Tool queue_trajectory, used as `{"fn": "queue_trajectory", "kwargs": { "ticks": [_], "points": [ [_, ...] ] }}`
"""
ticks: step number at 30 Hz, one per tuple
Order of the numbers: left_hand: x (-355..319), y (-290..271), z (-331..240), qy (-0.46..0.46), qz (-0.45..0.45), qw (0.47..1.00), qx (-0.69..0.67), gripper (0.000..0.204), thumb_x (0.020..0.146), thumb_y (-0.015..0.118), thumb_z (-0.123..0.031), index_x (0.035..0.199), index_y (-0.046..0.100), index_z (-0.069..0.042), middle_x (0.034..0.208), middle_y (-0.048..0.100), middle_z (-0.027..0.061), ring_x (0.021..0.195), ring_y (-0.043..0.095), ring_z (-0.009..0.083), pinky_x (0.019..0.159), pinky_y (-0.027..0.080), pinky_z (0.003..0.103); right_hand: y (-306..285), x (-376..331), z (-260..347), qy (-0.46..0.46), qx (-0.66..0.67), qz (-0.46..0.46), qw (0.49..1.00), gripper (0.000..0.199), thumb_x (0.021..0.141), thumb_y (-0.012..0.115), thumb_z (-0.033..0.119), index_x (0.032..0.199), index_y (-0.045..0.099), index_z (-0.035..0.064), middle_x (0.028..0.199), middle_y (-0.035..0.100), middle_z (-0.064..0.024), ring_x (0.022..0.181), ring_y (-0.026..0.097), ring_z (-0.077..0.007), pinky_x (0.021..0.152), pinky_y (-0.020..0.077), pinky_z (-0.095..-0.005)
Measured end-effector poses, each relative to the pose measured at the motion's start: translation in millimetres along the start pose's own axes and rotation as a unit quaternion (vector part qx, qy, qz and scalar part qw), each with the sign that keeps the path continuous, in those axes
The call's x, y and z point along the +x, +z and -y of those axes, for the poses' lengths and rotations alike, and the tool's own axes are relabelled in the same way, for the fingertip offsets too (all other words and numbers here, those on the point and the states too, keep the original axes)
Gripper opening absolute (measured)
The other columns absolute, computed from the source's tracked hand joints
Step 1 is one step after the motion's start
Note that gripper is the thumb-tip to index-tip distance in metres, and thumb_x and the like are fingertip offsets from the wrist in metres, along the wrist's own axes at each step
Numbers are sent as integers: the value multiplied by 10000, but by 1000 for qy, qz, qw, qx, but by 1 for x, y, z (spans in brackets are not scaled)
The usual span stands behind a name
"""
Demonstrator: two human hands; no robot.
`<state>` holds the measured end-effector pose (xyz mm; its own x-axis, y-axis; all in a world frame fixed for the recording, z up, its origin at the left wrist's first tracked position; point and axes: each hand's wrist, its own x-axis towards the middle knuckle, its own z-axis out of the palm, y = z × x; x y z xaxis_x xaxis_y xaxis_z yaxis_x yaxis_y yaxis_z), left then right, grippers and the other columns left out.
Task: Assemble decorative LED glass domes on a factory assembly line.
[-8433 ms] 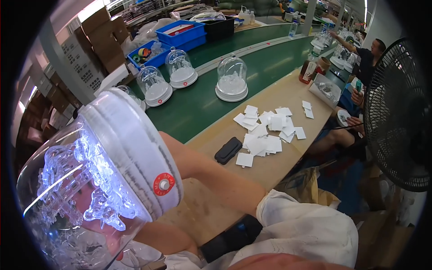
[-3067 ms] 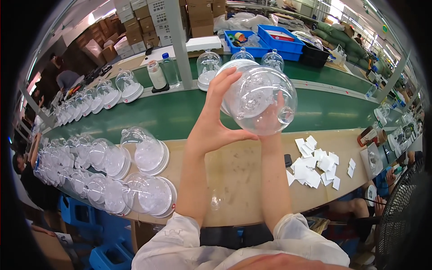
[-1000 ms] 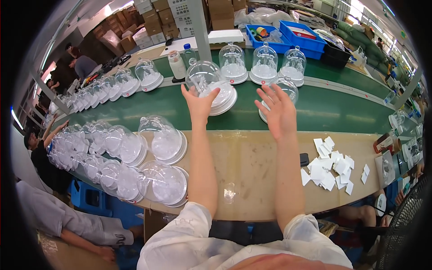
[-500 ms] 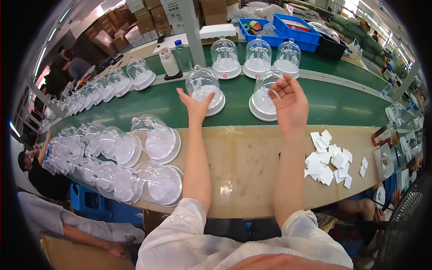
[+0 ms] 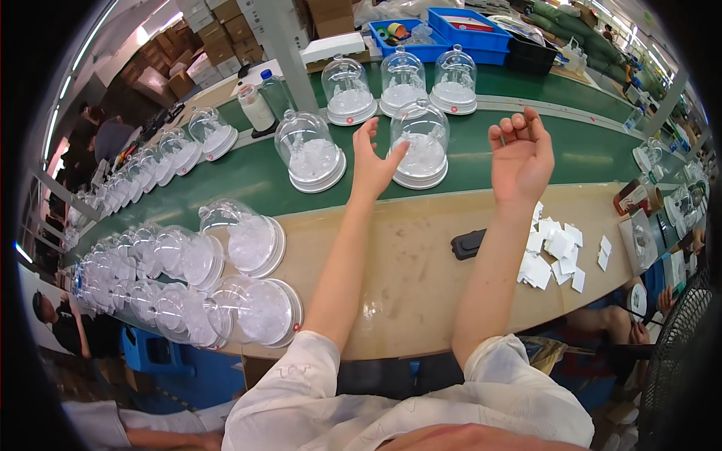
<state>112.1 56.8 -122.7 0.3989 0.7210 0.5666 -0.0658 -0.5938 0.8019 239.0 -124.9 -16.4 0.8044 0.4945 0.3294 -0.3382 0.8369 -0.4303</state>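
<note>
Two clear dome covers on round white bases, each with a pale clear figure inside, stand on the green belt: a left dome and a right dome. Between them is my left hand, fingers apart, its thumb overlapping the right dome's edge; whether it touches cannot be made out. My right hand is raised to the right of that dome, palm showing, fingers loosely curled and apart, with nothing in it. Behind, a row of three similar domes stands on the belt's far side.
Many domed pieces lie tilted on the brown tabletop at left. White square cards are scattered at right, near a black oblong object. Bottles, blue bins and a metal post stand beyond.
My left hand has moved from the left dome over to the right dome. My right hand has drawn away from the right dome to the right. The whole view has shifted a little.
</note>
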Motion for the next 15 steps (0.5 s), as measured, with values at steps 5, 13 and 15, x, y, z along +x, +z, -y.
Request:
{"fn": "queue_trajectory", "kwargs": {
  "ticks": [5, 13, 15],
  "points": [
    [7, 17, -9, -41, 27, 997, 59, 1087, 626, 870, -328, 1445, 232, -8, 1463, 230, 220, 1353, 286, 361, 1111, 291, 431, 2, -3, 9, -20, 12, -6, 1000, 176, 949, 481, 141, 1053, 554, 18, 849, 523, -54, 808, 475, -180, 772, 431, -347],
    [20, 18, 12, -64, 8, 998, -9, 1121, 580, 905, -314, 1432, 261, 25, 1422, 381, 231, 1290, 424, 349, 1060, 377, 423, 12, -10, 24, -52, 20, -4, 998, 170, 949, 471, 131, 1036, 557, 13, 823, 507, -52, 776, 443, -182, 745, 410, -348],
    [17, 3, 7, -171, -46, 978, -108, 1046, 645, 886, -288, 1431, 268, 19, 1409, 396, 244, 1262, 452, 355, 1019, 401, 482, 11, -11, 31, -69, 31, 2, 997, 171, 949, 465, 129, 1028, 561, 11, 805, 496, -52, 769, 437, -182, 746, 401, -344]
  ]
}}
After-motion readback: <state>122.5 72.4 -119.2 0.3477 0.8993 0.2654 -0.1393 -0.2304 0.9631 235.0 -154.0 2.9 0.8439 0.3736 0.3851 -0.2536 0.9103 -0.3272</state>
